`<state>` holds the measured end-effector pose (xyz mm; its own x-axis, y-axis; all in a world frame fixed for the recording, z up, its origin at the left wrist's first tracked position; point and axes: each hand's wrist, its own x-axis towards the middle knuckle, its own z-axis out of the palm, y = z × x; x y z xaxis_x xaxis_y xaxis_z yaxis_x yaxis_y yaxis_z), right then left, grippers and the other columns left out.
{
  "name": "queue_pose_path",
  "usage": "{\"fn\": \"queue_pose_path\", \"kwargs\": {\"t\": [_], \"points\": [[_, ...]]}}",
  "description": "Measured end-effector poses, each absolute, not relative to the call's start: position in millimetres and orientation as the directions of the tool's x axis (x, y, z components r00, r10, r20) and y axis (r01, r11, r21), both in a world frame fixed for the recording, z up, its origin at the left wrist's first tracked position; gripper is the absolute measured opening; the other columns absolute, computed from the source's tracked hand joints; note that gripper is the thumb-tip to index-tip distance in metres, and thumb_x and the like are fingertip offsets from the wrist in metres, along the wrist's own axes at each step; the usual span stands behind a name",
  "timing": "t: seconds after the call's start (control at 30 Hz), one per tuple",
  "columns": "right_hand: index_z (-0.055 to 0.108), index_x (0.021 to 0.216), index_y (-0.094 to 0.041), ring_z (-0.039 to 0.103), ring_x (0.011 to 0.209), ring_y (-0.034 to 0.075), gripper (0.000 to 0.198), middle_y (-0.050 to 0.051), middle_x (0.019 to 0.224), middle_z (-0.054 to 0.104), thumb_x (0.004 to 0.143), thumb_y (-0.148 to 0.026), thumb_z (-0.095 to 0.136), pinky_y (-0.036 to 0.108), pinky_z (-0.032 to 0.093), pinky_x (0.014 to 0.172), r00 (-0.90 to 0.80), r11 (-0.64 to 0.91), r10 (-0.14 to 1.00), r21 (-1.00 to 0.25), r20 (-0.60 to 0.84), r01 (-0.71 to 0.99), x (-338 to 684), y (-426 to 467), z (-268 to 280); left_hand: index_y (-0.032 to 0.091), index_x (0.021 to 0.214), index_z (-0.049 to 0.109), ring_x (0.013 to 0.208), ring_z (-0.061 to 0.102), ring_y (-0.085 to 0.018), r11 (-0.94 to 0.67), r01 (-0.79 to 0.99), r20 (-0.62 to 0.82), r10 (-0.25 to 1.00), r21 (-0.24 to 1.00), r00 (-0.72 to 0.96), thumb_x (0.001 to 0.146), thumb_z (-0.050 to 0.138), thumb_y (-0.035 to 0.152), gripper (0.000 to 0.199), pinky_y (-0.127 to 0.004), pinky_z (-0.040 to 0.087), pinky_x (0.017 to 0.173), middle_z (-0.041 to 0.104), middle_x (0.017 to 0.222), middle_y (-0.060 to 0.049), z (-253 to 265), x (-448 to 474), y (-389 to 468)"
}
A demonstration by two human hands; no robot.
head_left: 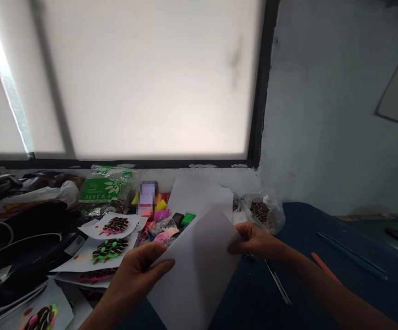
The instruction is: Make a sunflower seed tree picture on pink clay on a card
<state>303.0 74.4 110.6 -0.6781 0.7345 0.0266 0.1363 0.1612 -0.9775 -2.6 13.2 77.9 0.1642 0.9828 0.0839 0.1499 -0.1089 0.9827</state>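
Observation:
Between my hands is a plain white sheet of paper (pixel 199 270), tilted up over the table and slightly bent. My left hand (pixel 140 270) pinches its left edge between thumb and fingers. On the opposite edge, my right hand (pixel 250 240) grips the sheet the same way. More white paper (pixel 199 192) stands behind it, against the wall. Left of my left hand lie white cards with seed-and-clay figures, one with green clay (pixel 111 250) and one with pink (pixel 114 227). Part of another card (pixel 42 316) shows at the bottom left.
Colourful clay packets (pixel 161 214) and a phone (pixel 147 197) sit behind the cards, beside a green seed bag (pixel 104 188). A clear bag of seeds (pixel 261 211) stands at the back right. Tweezers (pixel 278 284), an orange stick (pixel 326 268) and a blue tool (pixel 353 254) lie on the blue tabletop (pixel 302 220).

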Motion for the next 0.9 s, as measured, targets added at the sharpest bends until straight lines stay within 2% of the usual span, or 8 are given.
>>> {"fn": "queue_pose_path", "kwargs": {"t": [0.1, 0.23, 0.4, 0.53, 0.63, 0.73, 0.8, 0.9], "points": [[0.075, 0.092, -0.015, 0.072, 0.091, 0.026, 0.047, 0.007, 0.09, 0.073, 0.072, -0.057, 0.081, 0.041, 0.054, 0.091, -0.67, 0.186, 0.742, -0.968, 0.027, 0.166, 304.4, 73.9, 111.2, 0.021, 0.082, 0.074, 0.076, 0.068, -0.023, -0.215, 0.242, 0.183, 0.972, 0.946, 0.148, 0.08, 0.073, 0.051, 0.029, -0.025, 0.051, 0.062, 0.072, 0.079, -0.001, 79.0, 4.7, 4.7], [0.066, 0.099, -0.017, 0.07, 0.09, 0.025, 0.05, 0.008, 0.095, 0.071, 0.081, -0.064, 0.069, 0.037, 0.055, 0.081, -0.51, 0.213, 0.858, -0.949, 0.066, 0.234, 304.0, 75.5, 105.0, 0.022, 0.081, 0.071, 0.077, 0.067, -0.024, -0.271, 0.294, 0.245, 0.962, 0.917, 0.122, 0.085, 0.061, 0.053, 0.032, -0.026, 0.051, 0.064, 0.07, 0.079, -0.001, 69.9, 10.1, 5.1], [0.052, 0.124, -0.018, 0.067, 0.075, 0.021, 0.051, 0.0, 0.078, 0.065, 0.082, -0.039, 0.073, 0.03, 0.051, 0.067, -0.377, 0.177, 0.926, -0.907, 0.022, 0.382, 293.6, 74.6, 87.7, 0.019, 0.114, 0.064, 0.085, 0.067, -0.026, -0.193, 0.546, 0.241, 0.97, 0.816, -0.017, 0.083, 0.049, 0.055, 0.049, -0.031, 0.052, 0.067, 0.069, 0.099, -0.007, 47.2, -0.1, 23.2], [0.056, 0.12, -0.014, 0.063, 0.073, 0.019, 0.036, 0.001, 0.077, 0.064, 0.086, -0.023, 0.064, 0.028, 0.047, 0.065, -0.363, 0.234, 0.93, -0.847, 0.052, 0.477, 278.5, 69.9, 76.4, 0.017, 0.112, 0.067, 0.061, 0.06, -0.023, -0.173, 0.676, 0.163, 0.983, 0.716, 0.079, 0.071, 0.05, 0.045, 0.052, -0.029, 0.042, 0.056, 0.06, 0.065, 0.001, 31.6, -5.4, 26.5], [0.06, 0.118, -0.013, 0.064, 0.077, 0.019, 0.029, 0.004, 0.084, 0.068, 0.09, -0.019, 0.058, 0.028, 0.047, 0.068, -0.372, 0.31, 0.922, -0.781, 0.108, 0.542, 268.5, 69.6, 71.8, 0.022, 0.114, 0.07, 0.059, 0.06, -0.023, -0.201, 0.776, 0.112, 0.98, 0.599, 0.167, 0.065, 0.053, 0.033, 0.053, -0.028, 0.038, 0.055, 0.057, 0.057, 0.004, 32.7, -3.7, 18.3], [0.068, 0.105, -0.014, 0.066, 0.087, 0.022, 0.019, 0.008, 0.095, 0.071, 0.088, -0.015, 0.06, 0.03, 0.049, 0.074, -0.419, 0.4, 0.895, -0.693, 0.153, 0.6, 257.5, 73.4, 66.2, 0.024, 0.108, 0.073, 0.071, 0.066, -0.03, -0.213, 0.869, 0.141, 0.976, 0.447, 0.167, 0.069, 0.054, 0.029, 0.043, -0.034, 0.041, 0.063, 0.069, 0.072, -0.005, 48.5, 3.9, 8.6], [0.071, 0.099, -0.015, 0.067, 0.089, 0.023, 0.016, 0.007, 0.098, 0.073, 0.088, -0.013, 0.059, 0.031, 0.05, 0.078, -0.477, 0.466, 0.862, -0.637, 0.171, 0.614, 247.9, 78.4, 60.9, 0.022, 0.109, 0.073, 0.084, 0.068, -0.034, -0.251, 0.894, 0.182, 0.964, 0.371, 0.195, 0.083, 0.047, 0.029, 0.037, -0.04, 0.045, 0.072, 0.074, 0.091, -0.012, 59.7, 15.6, 4.0], [0.073, 0.102, -0.017, 0.068, 0.097, 0.022, 0.026, 0.006, 0.101, 0.074, 0.09, -0.006, 0.052, 0.031, 0.05, 0.087, -0.542, 0.552, 0.814, -0.565, 0.207, 0.613, 232.3, 89.7, 53.6, 0.03, 0.107, 0.075, 0.107, 0.067, -0.031, -0.451, 0.827, 0.196, 0.892, 0.337, 0.406, 0.092, 0.05, 0.035, 0.03, -0.038, 0.046, 0.093, 0.075, 0.112, -0.008, 59.2, 42.5, 1.4]]}}
